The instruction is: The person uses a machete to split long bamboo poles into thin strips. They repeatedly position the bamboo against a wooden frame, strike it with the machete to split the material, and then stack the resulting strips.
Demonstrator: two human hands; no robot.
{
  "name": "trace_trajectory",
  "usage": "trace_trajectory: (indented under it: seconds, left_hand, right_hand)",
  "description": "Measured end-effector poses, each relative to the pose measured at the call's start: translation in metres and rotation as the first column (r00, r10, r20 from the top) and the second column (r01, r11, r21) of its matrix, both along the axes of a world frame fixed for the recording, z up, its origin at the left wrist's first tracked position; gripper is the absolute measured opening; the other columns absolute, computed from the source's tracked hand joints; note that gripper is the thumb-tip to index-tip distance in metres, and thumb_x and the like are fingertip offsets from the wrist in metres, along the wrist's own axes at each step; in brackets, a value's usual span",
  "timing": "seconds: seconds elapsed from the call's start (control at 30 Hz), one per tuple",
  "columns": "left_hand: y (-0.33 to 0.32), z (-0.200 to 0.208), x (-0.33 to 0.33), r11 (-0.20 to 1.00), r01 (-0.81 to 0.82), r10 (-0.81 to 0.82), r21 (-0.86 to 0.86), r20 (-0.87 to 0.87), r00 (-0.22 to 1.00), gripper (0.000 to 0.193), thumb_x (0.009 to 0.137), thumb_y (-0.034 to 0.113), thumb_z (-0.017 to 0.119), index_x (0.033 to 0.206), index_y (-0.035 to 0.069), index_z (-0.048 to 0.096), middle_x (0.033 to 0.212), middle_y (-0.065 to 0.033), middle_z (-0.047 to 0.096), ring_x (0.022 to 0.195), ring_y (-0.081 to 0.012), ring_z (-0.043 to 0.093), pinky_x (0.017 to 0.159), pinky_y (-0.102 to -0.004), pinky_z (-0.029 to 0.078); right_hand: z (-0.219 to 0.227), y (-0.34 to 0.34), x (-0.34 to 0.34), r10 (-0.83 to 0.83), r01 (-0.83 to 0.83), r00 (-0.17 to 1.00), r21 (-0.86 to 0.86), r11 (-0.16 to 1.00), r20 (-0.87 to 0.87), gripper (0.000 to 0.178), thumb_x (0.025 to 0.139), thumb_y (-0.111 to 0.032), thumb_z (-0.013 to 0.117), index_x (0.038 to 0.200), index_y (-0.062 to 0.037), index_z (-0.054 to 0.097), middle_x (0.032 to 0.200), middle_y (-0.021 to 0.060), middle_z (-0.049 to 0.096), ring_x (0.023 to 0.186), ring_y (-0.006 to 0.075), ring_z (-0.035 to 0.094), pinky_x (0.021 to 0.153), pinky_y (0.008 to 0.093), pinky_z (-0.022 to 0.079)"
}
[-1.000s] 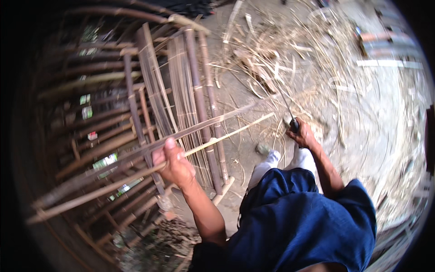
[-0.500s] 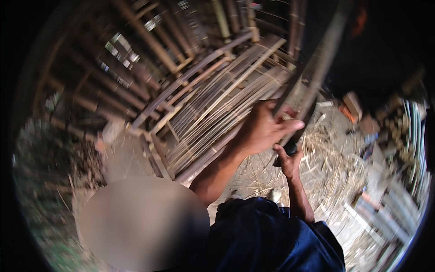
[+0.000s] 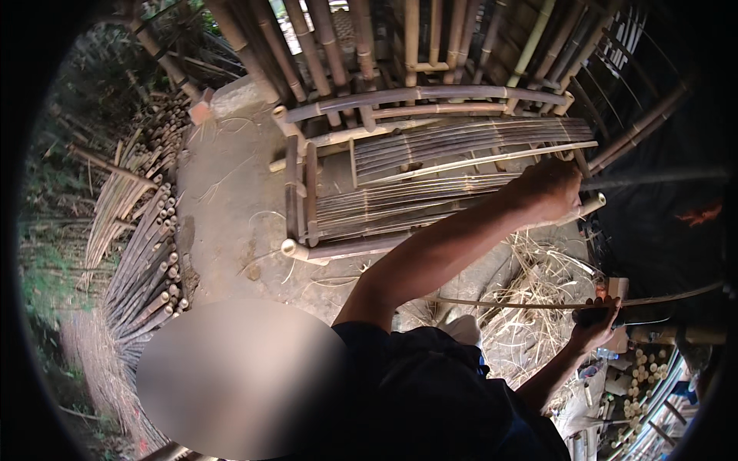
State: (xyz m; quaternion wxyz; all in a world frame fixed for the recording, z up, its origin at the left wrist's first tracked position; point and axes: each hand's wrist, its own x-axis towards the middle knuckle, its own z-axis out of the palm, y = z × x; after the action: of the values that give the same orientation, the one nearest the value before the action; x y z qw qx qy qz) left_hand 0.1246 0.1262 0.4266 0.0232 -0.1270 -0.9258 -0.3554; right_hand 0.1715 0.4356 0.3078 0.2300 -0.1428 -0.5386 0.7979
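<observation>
My left hand (image 3: 557, 190) is stretched out over the right end of a low bamboo bench. Its fingers are closed around a long dark strip (image 3: 653, 180), which runs off to the right and looks like split bamboo. Lower and farther right, my right hand (image 3: 593, 332) grips a dark object (image 3: 590, 316), perhaps a tool handle. A thin bamboo strip (image 3: 523, 305) passes across that hand, one end reaching left over the floor and the other bending away right. The fingers partly hide the dark object.
The slatted bamboo bench (image 3: 369, 247) stands ahead, before a wall of bamboo poles (image 3: 411, 46). Thin bamboo shavings (image 3: 542, 280) litter the floor beneath my arms. At left lies a stack of bamboo poles (image 3: 146, 273); more cut poles (image 3: 642, 380) are at lower right.
The view has swung, bringing the bench level across it. My hands, close together before, are now well apart, both farther right; the strips that rose steeply lie nearly level.
</observation>
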Motion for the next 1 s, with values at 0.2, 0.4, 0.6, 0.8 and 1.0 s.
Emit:
trace_trajectory:
  seconds: [0.2,0.4,0.6,0.8,1.0]
  left_hand:
    - [0.011,0.005,-0.113,0.981,-0.015,0.012,-0.194,-0.016,1.0,0.038,0.088,0.031,0.065,0.091,-0.007,0.067,0.09,-0.0237,0.068,0.087,-0.0328,0.069,0.079,-0.041,0.056]
    - [0.019,-0.007,-0.243,0.927,0.011,0.064,-0.374,0.187,0.98,0.057,0.077,0.044,0.073,0.115,0.001,0.064,0.112,-0.0227,0.066,0.103,-0.0314,0.066,0.085,-0.0414,0.055]
    - [0.021,-0.145,-0.3,0.963,-0.107,0.0,0.248,0.398,0.917,0.106,0.081,0.069,0.059,0.153,0.006,0.013,0.153,-0.0243,0.024,0.141,-0.0304,0.03,0.114,-0.0442,0.028]
    - [0.042,-0.239,-0.286,0.788,-0.32,-0.328,0.526,0.798,0.505,0.072,0.085,0.076,0.043,0.121,0.015,0.058,0.091,-0.0035,0.071,0.073,-0.0143,0.066,0.067,-0.0284,0.051]
    - [0.004,-0.287,-0.242,0.82,-0.323,-0.156,0.473,0.727,0.668,0.05,0.096,0.052,0.051,0.091,0.003,0.062,0.065,-0.0041,0.056,0.051,-0.0123,0.054,0.044,-0.0305,0.043]
  right_hand:
    - [-0.013,0.006,-0.09,-0.019,0.026,0.997,-0.096,0.995,0.076,0.03,0.093,-0.034,0.062,0.097,-0.0041,0.066,0.075,0.0048,0.06,0.064,0.0156,0.057,0.061,0.0304,0.05]
    - [-0.054,-0.012,-0.191,0.133,-0.114,0.985,-0.166,0.979,0.107,0.032,0.094,-0.035,0.061,0.076,-0.0092,0.058,0.066,0.0027,0.054,0.059,0.014,0.053,0.058,0.031,0.048]
    - [-0.053,-0.074,-0.233,0.4,-0.34,0.902,-0.3,0.891,0.165,0.035,0.091,-0.04,0.064,0.086,-0.0055,0.059,0.071,0.0053,0.06,0.061,0.0166,0.058,0.059,0.0323,0.05]
    - [-0.11,-0.098,-0.249,0.138,-0.108,0.957,-0.131,0.986,0.255,0.044,0.087,-0.039,0.072,0.106,-0.0019,0.059,0.087,0.0041,0.061,0.076,0.0137,0.055,0.07,0.0291,0.047]
    - [-0.084,-0.036,-0.227,0.195,-0.348,0.866,0.276,0.896,0.461,0.053,0.083,-0.036,0.076,0.11,0.0042,0.055,0.08,0.0087,0.061,0.065,0.0161,0.056,0.06,0.0307,0.048]
